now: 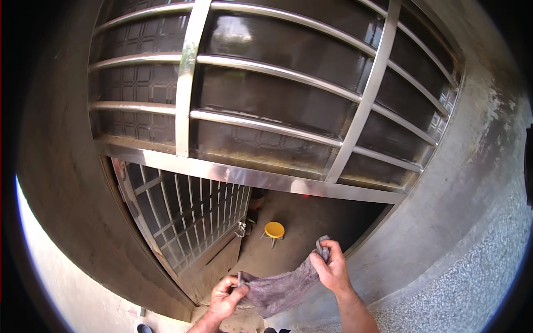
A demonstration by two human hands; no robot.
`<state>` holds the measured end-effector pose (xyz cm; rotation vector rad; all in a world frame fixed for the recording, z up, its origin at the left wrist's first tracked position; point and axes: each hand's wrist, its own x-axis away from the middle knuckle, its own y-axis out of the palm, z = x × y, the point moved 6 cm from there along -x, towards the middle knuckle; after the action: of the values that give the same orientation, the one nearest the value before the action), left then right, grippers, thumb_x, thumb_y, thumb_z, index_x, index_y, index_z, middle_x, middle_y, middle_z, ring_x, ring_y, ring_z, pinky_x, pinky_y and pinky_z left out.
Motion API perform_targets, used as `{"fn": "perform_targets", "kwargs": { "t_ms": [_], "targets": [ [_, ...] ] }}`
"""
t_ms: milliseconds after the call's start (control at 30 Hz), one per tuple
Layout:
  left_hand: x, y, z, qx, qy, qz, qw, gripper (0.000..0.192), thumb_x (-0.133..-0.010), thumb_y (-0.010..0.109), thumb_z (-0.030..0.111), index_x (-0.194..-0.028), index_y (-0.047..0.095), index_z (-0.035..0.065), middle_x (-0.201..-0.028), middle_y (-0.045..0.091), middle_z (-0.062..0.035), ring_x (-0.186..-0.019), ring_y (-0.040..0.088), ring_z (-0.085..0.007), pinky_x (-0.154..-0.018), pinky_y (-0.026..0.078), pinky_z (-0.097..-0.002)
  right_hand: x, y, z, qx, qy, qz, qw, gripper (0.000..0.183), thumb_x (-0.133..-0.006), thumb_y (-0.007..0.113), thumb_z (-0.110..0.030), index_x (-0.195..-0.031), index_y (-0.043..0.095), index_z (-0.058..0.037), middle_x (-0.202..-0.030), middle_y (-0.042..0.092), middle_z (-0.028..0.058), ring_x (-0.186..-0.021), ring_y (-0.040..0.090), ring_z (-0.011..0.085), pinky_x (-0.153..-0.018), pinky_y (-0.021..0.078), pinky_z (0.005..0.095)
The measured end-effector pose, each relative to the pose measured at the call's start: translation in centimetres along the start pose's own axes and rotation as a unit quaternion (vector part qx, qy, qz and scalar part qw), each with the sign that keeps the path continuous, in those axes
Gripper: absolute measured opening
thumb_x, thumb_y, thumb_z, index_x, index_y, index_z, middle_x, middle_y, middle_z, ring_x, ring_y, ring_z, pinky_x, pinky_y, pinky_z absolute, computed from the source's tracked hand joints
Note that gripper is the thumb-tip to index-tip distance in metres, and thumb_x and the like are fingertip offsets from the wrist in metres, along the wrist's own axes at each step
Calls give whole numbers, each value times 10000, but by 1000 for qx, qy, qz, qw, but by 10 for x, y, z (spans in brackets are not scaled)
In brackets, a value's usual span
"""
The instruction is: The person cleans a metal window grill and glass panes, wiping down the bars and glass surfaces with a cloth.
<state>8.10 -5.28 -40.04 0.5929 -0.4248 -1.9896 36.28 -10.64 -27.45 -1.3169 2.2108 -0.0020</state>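
A greyish-purple cloth (pixel 283 289) hangs stretched between my two hands, sagging in the middle. At its left end, my left hand (pixel 226 294) pinches a corner between thumb and fingers. Higher up and to the right, my right hand (pixel 332 266) grips the other end, where the cloth bunches above the thumb. Behind the cloth lies the doorway's floor (pixel 287 216). Above both hands runs the shiny metal rail (pixel 250 174) under a window with metal bars (pixel 275 68).
An open metal door with vertical bars (pixel 195 216) swings inward at the left. A round yellow stool (pixel 274 229) stands on the floor inside. Grey plastered walls flank the opening, with a pebbled wall surface (pixel 454 274) at the lower right. A dark round object (pixel 144 329) sits at the bottom left.
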Motion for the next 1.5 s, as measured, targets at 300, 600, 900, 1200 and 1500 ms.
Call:
{"fn": "perform_targets", "kwargs": {
  "t_ms": [300,600,900,1200,1500],
  "targets": [
    [-12,49,59,-20,71,-96,993,75,-1015,655,16,-1086,629,12,-1020,720,-50,-920,625,-72,-823,524,-283,61,17,95,27,171,-233,957,300,-946,738,-142,-1196,651,0,-1085,726,114,-1002,696,183,-868,564,308],
    [-32,98,59,-191,45,-209,958,133,-974,724,38,-1087,656,25,-999,719,-43,-914,651,-102,-783,542,-289,50,58,-41,-83,-31,-288,953,613,-871,876,-107,-1393,578,15,-1179,693,101,-1014,655,113,-811,564,292],
    [-45,86,93,-372,247,-151,882,243,-906,803,86,-1111,693,16,-1112,703,-140,-983,694,-254,-840,551,-355,20,53,-86,-20,-185,-231,955,201,-874,853,-71,-934,693,36,-830,616,62,-684,554,149,-603,453,311],
    [-20,119,72,-284,130,-107,944,775,-931,791,290,-1534,363,58,-1323,569,-155,-1254,560,-247,-1046,476,-372,-6,54,-121,43,-219,-183,957,211,-946,768,-104,-875,603,8,-791,487,116,-641,495,264,-592,437,364],
    [-60,132,103,-295,188,-94,932,312,-914,746,42,-1219,696,3,-992,722,-106,-889,694,-180,-786,567,-344,-37,20,-150,38,-279,-121,952,236,-853,866,-96,-940,671,3,-824,591,42,-604,511,123,-532,425,303]
  ]
}}
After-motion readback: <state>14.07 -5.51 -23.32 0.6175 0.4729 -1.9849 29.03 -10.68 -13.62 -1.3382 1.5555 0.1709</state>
